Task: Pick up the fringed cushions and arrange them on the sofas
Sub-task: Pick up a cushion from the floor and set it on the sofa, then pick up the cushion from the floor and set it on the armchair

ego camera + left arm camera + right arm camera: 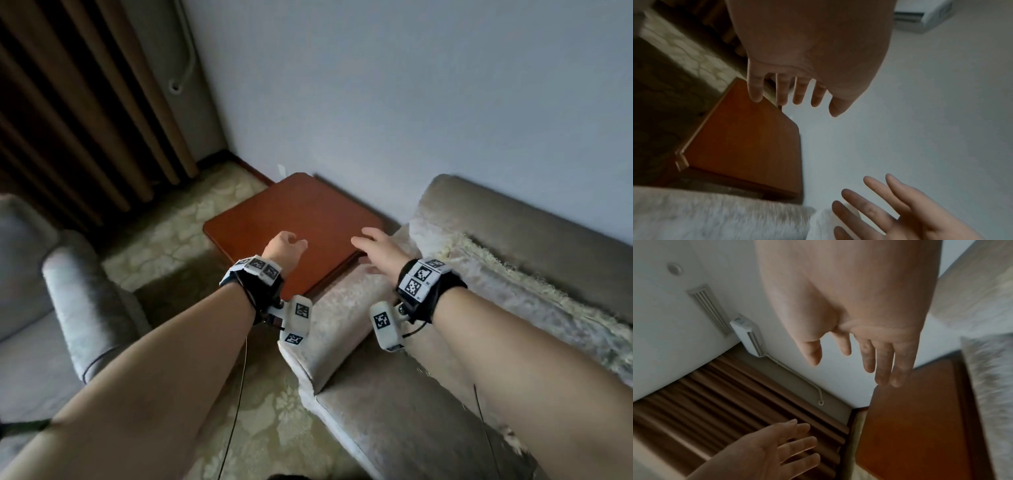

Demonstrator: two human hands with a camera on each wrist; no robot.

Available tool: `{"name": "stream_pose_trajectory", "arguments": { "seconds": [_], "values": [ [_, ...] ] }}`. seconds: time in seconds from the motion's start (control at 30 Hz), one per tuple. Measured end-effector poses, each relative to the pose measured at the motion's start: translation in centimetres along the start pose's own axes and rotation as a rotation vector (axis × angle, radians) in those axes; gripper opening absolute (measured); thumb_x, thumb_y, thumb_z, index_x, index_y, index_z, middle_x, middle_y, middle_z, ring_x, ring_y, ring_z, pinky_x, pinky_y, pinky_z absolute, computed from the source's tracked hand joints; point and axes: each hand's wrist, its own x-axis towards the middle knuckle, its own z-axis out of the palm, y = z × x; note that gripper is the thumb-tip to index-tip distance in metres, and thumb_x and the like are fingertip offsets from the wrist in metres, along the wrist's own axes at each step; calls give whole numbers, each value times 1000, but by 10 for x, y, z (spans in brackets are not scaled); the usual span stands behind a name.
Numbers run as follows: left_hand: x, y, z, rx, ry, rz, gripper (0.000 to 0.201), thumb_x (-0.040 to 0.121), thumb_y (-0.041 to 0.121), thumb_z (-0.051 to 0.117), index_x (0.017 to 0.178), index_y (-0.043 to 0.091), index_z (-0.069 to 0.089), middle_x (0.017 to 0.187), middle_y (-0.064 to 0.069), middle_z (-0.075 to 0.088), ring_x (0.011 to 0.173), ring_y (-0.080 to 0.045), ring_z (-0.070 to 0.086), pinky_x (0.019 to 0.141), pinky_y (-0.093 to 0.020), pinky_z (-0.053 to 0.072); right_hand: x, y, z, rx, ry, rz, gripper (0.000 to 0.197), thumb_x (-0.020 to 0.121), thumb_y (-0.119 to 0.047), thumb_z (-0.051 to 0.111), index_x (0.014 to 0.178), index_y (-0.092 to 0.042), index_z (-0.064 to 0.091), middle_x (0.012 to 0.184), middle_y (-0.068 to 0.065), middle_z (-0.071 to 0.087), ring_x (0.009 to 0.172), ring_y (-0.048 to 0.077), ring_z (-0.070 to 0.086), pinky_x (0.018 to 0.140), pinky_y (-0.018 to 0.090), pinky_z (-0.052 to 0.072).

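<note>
A pale plush cushion point(507, 294) with a cream fringe lies on the beige sofa point(394, 411) at the right, leaning against the backrest. My left hand point(291, 241) hovers over the near corner of a red-brown wooden side table point(274, 219), fingers relaxed and holding nothing. My right hand point(368, 240) is spread over the table's right edge, just left of the cushion, also empty. The left wrist view shows the left hand point(795, 104) with loose straight fingers above the table point(748, 146). In the right wrist view the right hand point(859, 363) is splayed above the table point(910, 426).
A grey armchair point(51, 291) stands at the left, with patterned carpet point(267, 428) between it and the sofa. Brown curtains point(68, 120) hang at the back left. A bare wall point(411, 102) rises behind the table and sofa. The sofa's armrest point(339, 315) sits beside the table.
</note>
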Motion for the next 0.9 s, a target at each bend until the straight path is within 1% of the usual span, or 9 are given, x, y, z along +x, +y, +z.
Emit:
{"name": "stream_pose_trajectory", "arguments": {
  "seconds": [0.2, 0.43, 0.53, 0.6, 0.67, 0.7, 0.73, 0.83, 0.9],
  "values": [
    [9, -88, -106, -104, 176, -125, 47, 97, 36, 52, 136, 11, 52, 132, -7, 59, 120, -24, 56, 101, -34, 44, 22, -67, 119, -92, -207, -98, 56, 96, -38, 56, 148, -25, 39, 131, 2, 54, 107, 21, 63, 91, 42, 57],
    [6, -212, -229, -172, 331, -279, 31, 93, 34, 55, 111, 11, 64, 102, -10, 65, 102, -32, 64, 87, -37, 52, 35, -136, 287, -187, -451, -159, 57, 96, -36, 56, 149, -23, 37, 133, 6, 54, 109, 24, 62, 92, 41, 56],
    [-6, -260, -275, -206, 408, -327, 33, 92, 32, 55, 109, 6, 66, 104, -22, 68, 104, -36, 64, 87, -40, 52, 33, -157, 358, -230, -546, -189, 58, 96, -37, 56, 149, -23, 36, 135, 9, 54, 107, 24, 63, 91, 40, 56],
    [-19, -284, -298, -218, 434, -363, 36, 92, 29, 54, 111, 0, 65, 108, -29, 67, 94, -38, 65, 79, -40, 52, 27, -167, 396, -256, -605, -205, 58, 97, -36, 54, 150, -22, 34, 137, 9, 53, 107, 25, 63, 86, 37, 55],
    [-36, -312, -320, -227, 467, -400, 27, 90, 26, 54, 89, 1, 66, 81, -29, 65, 74, -36, 59, 64, -36, 47, 18, -175, 435, -287, -676, -216, 58, 98, -34, 53, 151, -21, 33, 139, 10, 52, 108, 26, 62, 84, 36, 53],
    [-45, -326, -329, -230, 488, -424, 25, 88, 25, 54, 72, 6, 60, 62, -20, 56, 66, -33, 53, 58, -33, 41, 14, -179, 453, -306, -711, -219, 58, 99, -34, 53, 151, -20, 32, 140, 10, 51, 108, 27, 62, 85, 37, 52],
    [-53, -340, -337, -230, 512, -441, 29, 85, 28, 54, 63, 10, 51, 54, -11, 46, 63, -29, 47, 55, -32, 36, 10, -181, 471, -320, -742, -223, 57, 99, -33, 52, 151, -20, 32, 140, 11, 51, 107, 27, 61, 87, 38, 52],
    [-81, -375, -355, -260, 570, -472, 26, 73, 35, 51, 68, 9, 52, 58, -8, 42, 63, -22, 41, 57, -31, 31, -3, -184, 520, -363, -827, -232, 57, 100, -32, 51, 151, -17, 31, 139, 11, 50, 105, 27, 59, 91, 41, 50],
    [-98, -401, -363, -260, 594, -502, 24, 84, 28, 56, 72, 7, 53, 64, -12, 42, 64, -22, 40, 53, -31, 27, -12, -183, 554, -395, -875, -236, 56, 100, -32, 51, 151, -17, 32, 130, 10, 51, 99, 25, 58, 90, 41, 49]
  ]
}}
